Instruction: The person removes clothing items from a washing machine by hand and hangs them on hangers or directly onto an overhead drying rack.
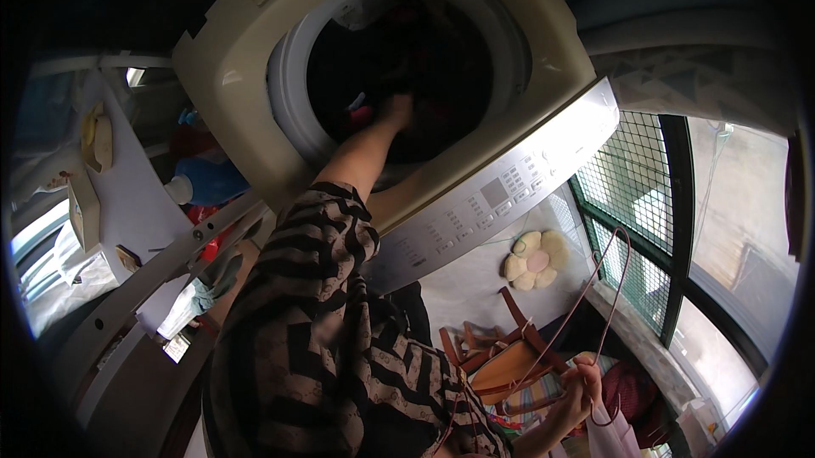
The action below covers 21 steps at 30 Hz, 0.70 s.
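My left hand point(396, 112) reaches down into the drum of a top-loading washing machine point(556, 55). Dark clothes point(441, 59) fill the drum, with small pink and white patches beside my wrist. Shadow and cloth hide the fingers, so their grip does not show. At the lower right, my right hand point(581, 380) is closed around a thin reddish wire clothes hanger point(613, 288), whose long loop points up and away. More thin reddish wire point(458, 403) hangs nearer my body, against my striped shirt. Pale pink cloth point(613, 437) lies just below my right hand.
The control panel point(497, 195) slants along the machine's near right side. A flower-shaped cushion point(536, 260) and a wooden chair point(522, 343) are beyond it, beside a meshed window point(632, 169). Left of the machine are a blue bottle point(212, 182) and a white shelf point(140, 169).
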Motion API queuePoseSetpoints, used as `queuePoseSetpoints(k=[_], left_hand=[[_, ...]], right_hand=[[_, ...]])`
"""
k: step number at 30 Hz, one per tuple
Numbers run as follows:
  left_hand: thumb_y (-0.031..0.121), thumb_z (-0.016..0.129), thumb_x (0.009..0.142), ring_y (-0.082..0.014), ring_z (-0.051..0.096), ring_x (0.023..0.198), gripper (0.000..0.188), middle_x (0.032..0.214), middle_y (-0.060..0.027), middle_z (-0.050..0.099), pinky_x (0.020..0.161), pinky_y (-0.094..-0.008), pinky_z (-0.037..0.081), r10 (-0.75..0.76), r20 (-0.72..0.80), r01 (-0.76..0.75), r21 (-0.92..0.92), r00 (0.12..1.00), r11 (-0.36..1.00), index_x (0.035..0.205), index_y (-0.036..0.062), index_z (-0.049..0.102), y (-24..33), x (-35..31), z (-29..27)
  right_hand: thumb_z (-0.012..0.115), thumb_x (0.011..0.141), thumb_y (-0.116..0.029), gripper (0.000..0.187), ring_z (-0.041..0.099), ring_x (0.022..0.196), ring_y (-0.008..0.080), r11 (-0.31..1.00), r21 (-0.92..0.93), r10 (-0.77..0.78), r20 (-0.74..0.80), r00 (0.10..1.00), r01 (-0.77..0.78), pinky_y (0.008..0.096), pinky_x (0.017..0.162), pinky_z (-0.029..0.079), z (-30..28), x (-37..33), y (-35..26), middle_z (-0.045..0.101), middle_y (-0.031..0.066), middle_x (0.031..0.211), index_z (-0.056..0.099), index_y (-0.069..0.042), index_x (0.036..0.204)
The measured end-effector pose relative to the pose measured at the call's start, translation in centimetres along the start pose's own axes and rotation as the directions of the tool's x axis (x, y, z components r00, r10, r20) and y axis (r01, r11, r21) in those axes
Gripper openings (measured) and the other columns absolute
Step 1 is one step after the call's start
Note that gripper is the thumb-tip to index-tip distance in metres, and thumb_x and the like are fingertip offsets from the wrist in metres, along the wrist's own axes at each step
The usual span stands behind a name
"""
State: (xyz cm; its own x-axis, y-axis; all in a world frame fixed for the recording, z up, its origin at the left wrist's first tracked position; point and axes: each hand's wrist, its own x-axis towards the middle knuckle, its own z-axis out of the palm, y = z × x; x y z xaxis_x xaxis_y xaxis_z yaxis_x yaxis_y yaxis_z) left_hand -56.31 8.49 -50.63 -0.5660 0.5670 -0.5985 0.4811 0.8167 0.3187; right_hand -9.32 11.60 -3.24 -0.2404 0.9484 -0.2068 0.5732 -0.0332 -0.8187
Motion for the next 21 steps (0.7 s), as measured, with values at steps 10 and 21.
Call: queuePoseSetpoints(k=[10, 21], left_hand=[[0.024, 0.071, 0.077, -0.0264, 0.060, 0.108, 0.037, 0.118, -0.0093, 0.063, 0.082, -0.0401, 0.052, -0.168, 0.249, -0.014, 0.595, 0.954, 0.804, 0.111, 0.0114, 0.066, -9.3, -0.6, -4.9], [0.032, 0.078, 0.070, -0.0240, 0.060, 0.109, 0.046, 0.118, -0.0059, 0.063, 0.081, -0.0394, 0.050, -0.220, 0.344, -0.113, 0.730, 0.913, 0.674, 0.113, 0.0164, 0.067, -8.3, -0.6, -4.1]], right_hand=[[0.051, 0.086, 0.004, 0.011, 0.047, 0.062, 0.0074, 0.998, -0.063, 0.012, 0.085, 0.996, -0.007, 0.0182, 0.056, 0.035, 0.9, 2.3, -0.2, 0.060, 0.0098, 0.086, 0.061, 0.002, 0.091], [0.050, 0.086, 0.006, 0.012, 0.047, 0.065, 0.0087, 0.998, -0.065, -0.006, 0.058, 0.998, 0.010, 0.0200, 0.060, 0.034, 0.9, 1.6, -0.8, 0.058, 0.0097, 0.082, 0.060, 0.003, 0.090]])
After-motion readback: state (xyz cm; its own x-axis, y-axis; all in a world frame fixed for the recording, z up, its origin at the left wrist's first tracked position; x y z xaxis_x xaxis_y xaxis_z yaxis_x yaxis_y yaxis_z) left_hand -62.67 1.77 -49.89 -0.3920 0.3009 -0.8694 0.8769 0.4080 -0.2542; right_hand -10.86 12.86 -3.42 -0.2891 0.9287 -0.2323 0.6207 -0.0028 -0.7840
